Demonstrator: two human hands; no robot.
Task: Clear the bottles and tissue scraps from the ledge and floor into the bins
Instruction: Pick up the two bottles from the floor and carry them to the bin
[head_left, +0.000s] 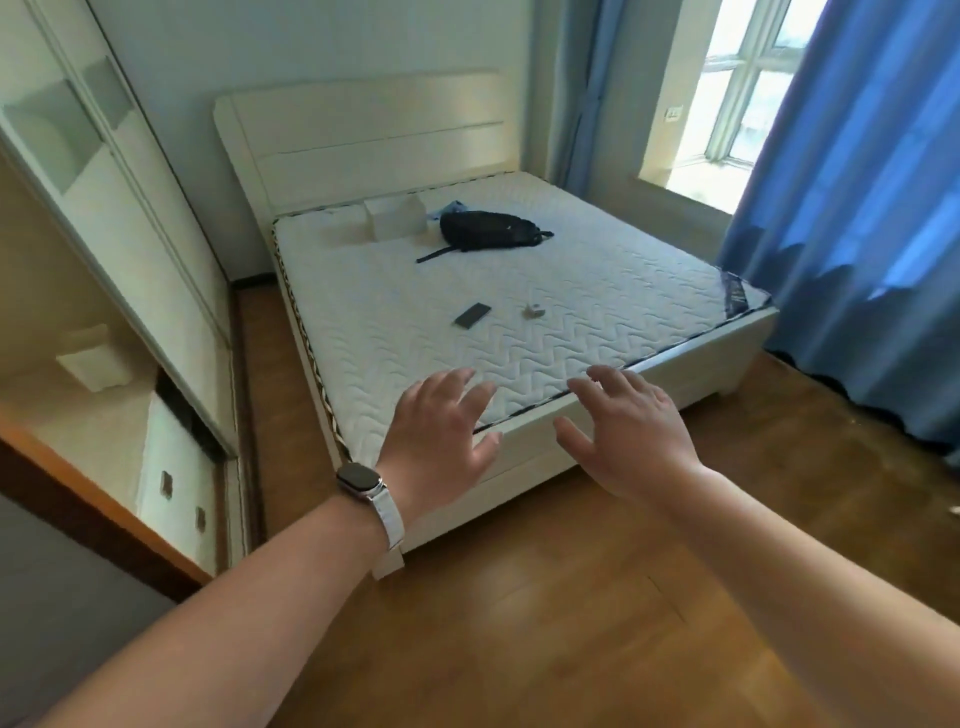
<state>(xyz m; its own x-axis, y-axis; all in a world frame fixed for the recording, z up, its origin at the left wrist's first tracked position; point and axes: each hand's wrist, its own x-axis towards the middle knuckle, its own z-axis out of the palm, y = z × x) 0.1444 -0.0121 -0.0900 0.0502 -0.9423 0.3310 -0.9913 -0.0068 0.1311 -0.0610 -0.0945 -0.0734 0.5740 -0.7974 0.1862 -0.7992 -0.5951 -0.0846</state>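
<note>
My left hand (439, 436) and my right hand (628, 431) are stretched out in front of me with fingers spread, both holding nothing, over the foot of a white bed (519, 312). A watch sits on my left wrist. The window ledge (685, 189) shows at the upper right, partly behind blue curtains. No bottle, tissue scrap or bin is clearly visible; a small white speck (955, 510) lies on the wooden floor (571, 597) at the right edge.
On the mattress lie a black backpack (491, 231), a dark phone (472, 315), a small pale object (532, 310) and white boxes (395, 218). A white wardrobe (130, 260) lines the left side. Blue curtains (857, 208) hang at the right.
</note>
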